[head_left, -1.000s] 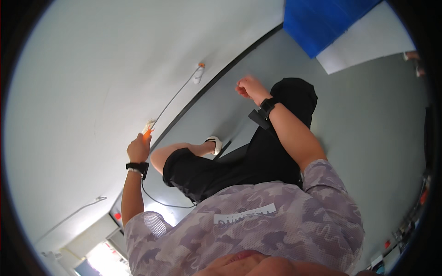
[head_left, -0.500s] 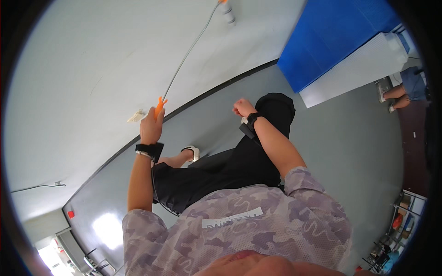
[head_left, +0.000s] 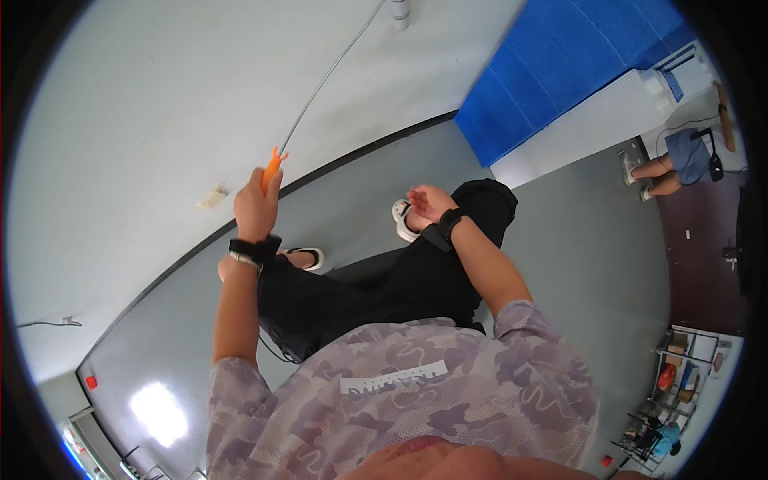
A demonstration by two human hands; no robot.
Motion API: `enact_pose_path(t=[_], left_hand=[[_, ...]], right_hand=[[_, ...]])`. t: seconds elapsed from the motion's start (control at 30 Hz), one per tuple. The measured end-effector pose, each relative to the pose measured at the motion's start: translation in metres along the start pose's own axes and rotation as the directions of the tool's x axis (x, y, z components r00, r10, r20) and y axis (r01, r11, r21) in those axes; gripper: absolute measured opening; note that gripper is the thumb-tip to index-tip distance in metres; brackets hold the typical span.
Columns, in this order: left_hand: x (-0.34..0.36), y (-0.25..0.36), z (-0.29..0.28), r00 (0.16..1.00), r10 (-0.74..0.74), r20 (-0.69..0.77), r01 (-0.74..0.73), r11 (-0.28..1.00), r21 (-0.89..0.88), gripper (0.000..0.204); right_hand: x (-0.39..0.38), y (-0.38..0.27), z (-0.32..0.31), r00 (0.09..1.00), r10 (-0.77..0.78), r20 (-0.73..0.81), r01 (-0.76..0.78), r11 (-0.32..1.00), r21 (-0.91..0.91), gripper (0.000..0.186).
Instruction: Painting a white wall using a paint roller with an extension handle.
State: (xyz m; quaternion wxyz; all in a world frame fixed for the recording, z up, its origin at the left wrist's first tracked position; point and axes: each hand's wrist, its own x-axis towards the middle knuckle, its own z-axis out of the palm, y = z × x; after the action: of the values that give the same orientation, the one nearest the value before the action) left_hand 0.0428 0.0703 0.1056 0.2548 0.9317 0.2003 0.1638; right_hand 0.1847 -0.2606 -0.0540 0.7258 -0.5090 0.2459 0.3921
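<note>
— Where's your left hand right now?

— My left hand (head_left: 254,210) is up in the upper-left middle of the frame, fist wrapped tight round a slim orange plastic handle (head_left: 272,171). The handle pokes out of the top of my fist, and a thin grey cable (head_left: 332,76) runs straight on from its tip.

— Which way does that line run?

— Up and to the right, a long diagonal across the pale white wall (head_left: 144,104) toward a small white cylindrical fitting (head_left: 399,11) at the top edge. So the long axis goes from my fist to the upper middle of the frame, and the left hand is the one on it.

— And the right?

— My right hand (head_left: 426,202) sits in the centre, well apart from the handle, fingers loosely curled and holding nothing, above my knee in the black trousers (head_left: 384,280).

— Anything in the way?

— Nothing crosses the cable that I can see. A small beige wall plate (head_left: 213,196) is just left of my fist. A big blue padded mat (head_left: 560,64) leans upper right, and another person (head_left: 680,156) sits at the far right edge.
</note>
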Motion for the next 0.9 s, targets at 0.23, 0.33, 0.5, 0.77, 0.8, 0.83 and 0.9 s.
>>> enact_pose_path(t=[0.23, 0.33, 0.5, 0.77, 0.8, 0.83, 0.9], left_hand=[[-0.014, 0.008, 0.037, 0.997, -0.055, 0.049, 0.057, 0.997, -0.058, 0.031], [-0.035, 0.028, 0.039, 0.999, -0.036, 0.016, 0.038, 0.989, -0.143, 0.028], [-0.057, 0.046, 0.066, 0.998, 0.052, 0.035, -0.042, 0.97, -0.239, 0.023], [-0.06, 0.057, 0.084, 0.943, 0.053, 0.329, 0.103, 0.893, -0.439, 0.024], [-0.061, 0.055, 0.089, 0.944, 0.037, 0.327, 0.118, 0.889, -0.442, 0.024], [-0.063, 0.054, 0.093, 0.959, 0.036, 0.282, 0.091, 0.899, -0.427, 0.024], [-0.067, 0.057, 0.098, 0.976, 0.019, 0.217, 0.073, 0.91, -0.409, 0.024]], right_hand=[[-0.045, -0.024, 0.102, 0.924, -0.283, 0.256, 0.369, 0.834, -0.41, 0.032], [-0.052, -0.053, 0.155, 0.804, -0.466, 0.369, 0.586, 0.723, -0.365, 0.038], [-0.046, -0.098, 0.195, 0.624, -0.716, 0.313, 0.755, 0.656, -0.004, 0.028], [-0.041, -0.113, 0.183, 0.68, -0.685, 0.262, 0.666, 0.726, 0.172, 0.034], [-0.044, -0.113, 0.182, 0.654, -0.708, 0.266, 0.694, 0.702, 0.159, 0.034], [-0.051, -0.115, 0.183, 0.643, -0.714, 0.279, 0.716, 0.689, 0.114, 0.035], [-0.049, -0.119, 0.183, 0.645, -0.689, 0.331, 0.717, 0.696, 0.05, 0.035]])
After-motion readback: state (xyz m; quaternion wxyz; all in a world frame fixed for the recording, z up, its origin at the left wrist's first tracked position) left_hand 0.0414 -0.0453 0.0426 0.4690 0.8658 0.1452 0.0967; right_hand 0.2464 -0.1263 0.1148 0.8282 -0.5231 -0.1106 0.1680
